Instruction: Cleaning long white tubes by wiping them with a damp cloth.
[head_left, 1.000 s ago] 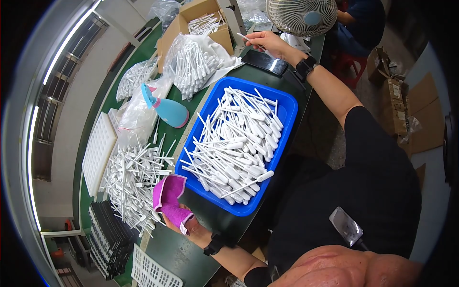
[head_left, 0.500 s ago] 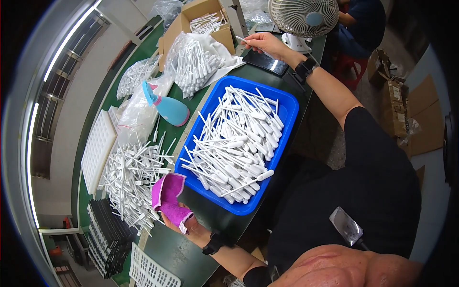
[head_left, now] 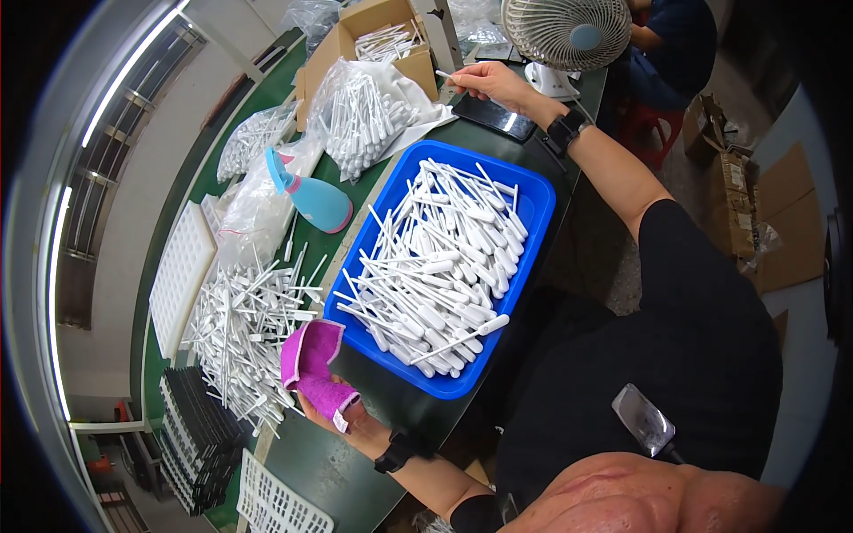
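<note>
My left hand is wrapped round a magenta cloth with a pale edge, beside the near left corner of a blue tray. The cloth hides most of its fingers. At the far end of the table my right hand pinches a small white stick by one end, above a dark phone-like slab. Most of that stick is hidden by the fingers. Heaped in the tray are many white plastic sticks with thick, flattened ends. A loose pile of similar white pieces lies left of the tray.
A blue spray bottle stands left of the tray, near bagged white sticks and a cardboard box. A fan is at the far right. Black stacked racks and a white perforated tray lie lower left. Another person sits beyond.
My right hand has shifted very slightly left with the white stick. The left hand and the cloth look almost unchanged.
</note>
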A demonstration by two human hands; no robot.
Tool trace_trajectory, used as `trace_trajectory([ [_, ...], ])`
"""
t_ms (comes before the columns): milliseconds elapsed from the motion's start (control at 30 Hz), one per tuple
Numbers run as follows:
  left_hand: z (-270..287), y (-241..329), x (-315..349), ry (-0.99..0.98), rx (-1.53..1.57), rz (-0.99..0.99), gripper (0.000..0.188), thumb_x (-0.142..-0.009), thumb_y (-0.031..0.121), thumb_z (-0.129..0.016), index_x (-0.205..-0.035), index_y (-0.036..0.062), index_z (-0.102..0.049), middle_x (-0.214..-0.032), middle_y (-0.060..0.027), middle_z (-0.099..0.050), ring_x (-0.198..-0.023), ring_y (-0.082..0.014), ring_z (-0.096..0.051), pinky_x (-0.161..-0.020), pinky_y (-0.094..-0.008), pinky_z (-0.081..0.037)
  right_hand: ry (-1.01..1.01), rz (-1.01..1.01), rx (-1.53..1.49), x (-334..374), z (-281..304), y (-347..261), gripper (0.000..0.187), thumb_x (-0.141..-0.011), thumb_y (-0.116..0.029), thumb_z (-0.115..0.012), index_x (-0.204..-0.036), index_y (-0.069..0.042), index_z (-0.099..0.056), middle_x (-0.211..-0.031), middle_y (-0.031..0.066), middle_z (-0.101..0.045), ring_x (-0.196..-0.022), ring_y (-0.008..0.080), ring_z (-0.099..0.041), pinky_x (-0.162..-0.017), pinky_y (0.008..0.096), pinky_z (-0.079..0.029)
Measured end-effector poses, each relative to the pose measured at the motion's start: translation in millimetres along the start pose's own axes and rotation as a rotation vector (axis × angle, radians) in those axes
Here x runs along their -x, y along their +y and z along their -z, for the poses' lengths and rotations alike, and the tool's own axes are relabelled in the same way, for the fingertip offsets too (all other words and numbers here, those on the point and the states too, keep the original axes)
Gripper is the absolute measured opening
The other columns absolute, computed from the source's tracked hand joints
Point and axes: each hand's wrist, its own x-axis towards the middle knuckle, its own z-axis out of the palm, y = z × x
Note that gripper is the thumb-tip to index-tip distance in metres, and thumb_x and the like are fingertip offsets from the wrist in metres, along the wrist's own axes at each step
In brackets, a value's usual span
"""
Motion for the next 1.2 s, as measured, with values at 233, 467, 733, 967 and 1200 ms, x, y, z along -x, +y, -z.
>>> trace_trajectory([
  [233,-1.2,0.1,0.6,0.04,-0.026,-0.023,0.026,-0.092,0.024,-0.042,-0.1,0.0009,-0.051,-0.082,-0.0098,-0.059,-0.058,-0.0198,-0.058,-0.049,-0.0273,-0.049,-0.014,0.037,-0.055,-3.7,1.3,5.2,0.026,-0.087,-0.02,-0.057,-0.106,-0.002,-0.062,-0.084,-0.0001,-0.063,-0.065,0.0016,-0.046,-0.057,0.015,-0.037],
  [467,-12.2,2.3,6.3,0.077,0.009,0.0,0.027,-0.091,0.025,-0.044,-0.102,0.0013,-0.051,-0.085,-0.0103,-0.059,-0.06,-0.0202,-0.056,-0.05,-0.0273,-0.047,-0.001,0.0,-0.091,-2.7,2.5,1.7,0.026,-0.087,-0.016,-0.055,-0.107,-0.001,-0.061,-0.087,0.0017,-0.064,-0.066,0.0023,-0.047,-0.057,0.0153,-0.038],
  [733,-4.5,0.5,3.8,0.035,-0.03,-0.065,0.03,-0.089,0.026,-0.049,-0.105,0.0011,-0.05,-0.093,-0.0104,-0.057,-0.07,-0.0206,-0.053,-0.055,-0.0279,-0.043,-0.018,0.02,-0.104,-0.8,1.7,1.5,0.026,-0.088,-0.018,-0.056,-0.106,-0.001,-0.061,-0.086,0.0012,-0.063,-0.065,0.0022,-0.047,-0.057,0.015,-0.038],
  [967,-12.2,2.1,6.5,0.116,0.016,-0.052,0.031,-0.088,0.027,-0.05,-0.104,0.0005,-0.051,-0.09,-0.0104,-0.057,-0.067,-0.0207,-0.053,-0.054,-0.0283,-0.043,-0.021,-0.01,-0.103,1.2,-2.0,-2.1,0.024,-0.088,-0.017,-0.055,-0.105,-0.001,-0.061,-0.085,0.001,-0.063,-0.063,0.0019,-0.046,-0.056,0.0145,-0.037],
  [1200,-2.7,1.3,0.6,0.128,-0.037,-0.012,0.034,-0.088,0.034,-0.049,-0.103,0.0025,-0.051,-0.085,-0.011,-0.058,-0.059,-0.0209,-0.052,-0.049,-0.0274,-0.041,-0.033,0.003,-0.091,2.9,-5.1,-4.0,0.024,-0.088,-0.015,-0.054,-0.105,0.0,-0.061,-0.084,0.0007,-0.062,-0.062,0.0016,-0.045,-0.054,0.0144,-0.036],
])
